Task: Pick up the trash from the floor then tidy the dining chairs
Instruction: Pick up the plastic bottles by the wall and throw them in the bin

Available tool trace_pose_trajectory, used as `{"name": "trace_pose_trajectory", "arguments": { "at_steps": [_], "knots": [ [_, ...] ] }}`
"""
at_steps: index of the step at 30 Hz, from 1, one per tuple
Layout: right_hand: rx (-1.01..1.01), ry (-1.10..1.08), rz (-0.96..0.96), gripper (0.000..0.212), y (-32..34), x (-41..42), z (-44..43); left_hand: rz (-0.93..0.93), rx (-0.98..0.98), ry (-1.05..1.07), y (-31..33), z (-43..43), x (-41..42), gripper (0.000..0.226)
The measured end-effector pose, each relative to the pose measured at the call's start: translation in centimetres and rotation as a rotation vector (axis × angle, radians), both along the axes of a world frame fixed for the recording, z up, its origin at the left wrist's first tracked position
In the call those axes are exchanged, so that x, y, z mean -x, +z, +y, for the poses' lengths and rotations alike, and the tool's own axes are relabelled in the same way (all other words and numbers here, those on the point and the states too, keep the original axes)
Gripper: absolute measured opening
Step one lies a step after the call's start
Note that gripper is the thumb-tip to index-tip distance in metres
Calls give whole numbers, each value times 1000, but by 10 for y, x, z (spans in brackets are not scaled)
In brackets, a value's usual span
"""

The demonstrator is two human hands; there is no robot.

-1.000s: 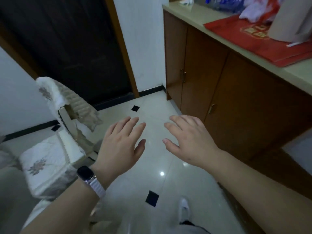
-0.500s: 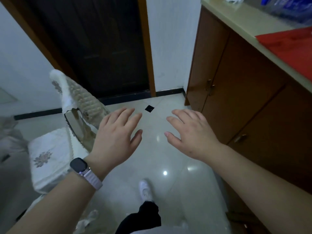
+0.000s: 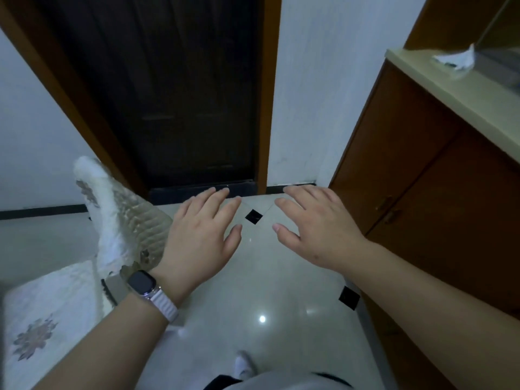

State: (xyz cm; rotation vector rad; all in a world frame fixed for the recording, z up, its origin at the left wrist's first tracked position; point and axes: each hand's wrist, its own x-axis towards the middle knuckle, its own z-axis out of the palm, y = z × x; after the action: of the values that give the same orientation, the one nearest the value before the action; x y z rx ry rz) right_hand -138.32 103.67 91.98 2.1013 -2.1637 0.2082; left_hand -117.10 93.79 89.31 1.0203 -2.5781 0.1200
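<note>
A dining chair [image 3: 123,220] with a white quilted cover stands at the left; its cushioned seat [image 3: 47,311] reaches the lower left corner. My left hand [image 3: 199,237], with a watch on the wrist, hovers palm down just right of the chair back, fingers spread and holding nothing. My right hand [image 3: 318,229] hovers beside it at the same height, also flat and empty. Both hands hang above the glossy pale tiled floor [image 3: 261,277]. No trash shows on the visible floor.
A brown wooden cabinet [image 3: 427,198] with a beige top lines the right side; a crumpled white scrap [image 3: 455,60] lies on that top. A dark door [image 3: 168,94] in a wooden frame stands ahead. My white shoe [image 3: 243,367] shows at the bottom.
My view has swung left and up towards the door; the red bag on the cabinet top has left the frame. Both hands stay flat and empty, held out in front.
</note>
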Motion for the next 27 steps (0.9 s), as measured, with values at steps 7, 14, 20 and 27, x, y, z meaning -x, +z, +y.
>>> {"name": "trace_pose_trajectory", "arguments": {
  "at_steps": [7,14,20,27],
  "knots": [
    [-28,69,-15,50,-11,16,-112,-40,-26,76,-10,-101,2,51],
    [-10,165,-69,53,-42,66,-246,-103,-67,197,-27,-200,36,50],
    [-11,205,-159,54,-34,123,-373,-185,-90,390,-1,-296,79,52],
    [19,481,-116,47,-21,134,-487,-223,-85,549,23,-371,96,45]
  ]
}}
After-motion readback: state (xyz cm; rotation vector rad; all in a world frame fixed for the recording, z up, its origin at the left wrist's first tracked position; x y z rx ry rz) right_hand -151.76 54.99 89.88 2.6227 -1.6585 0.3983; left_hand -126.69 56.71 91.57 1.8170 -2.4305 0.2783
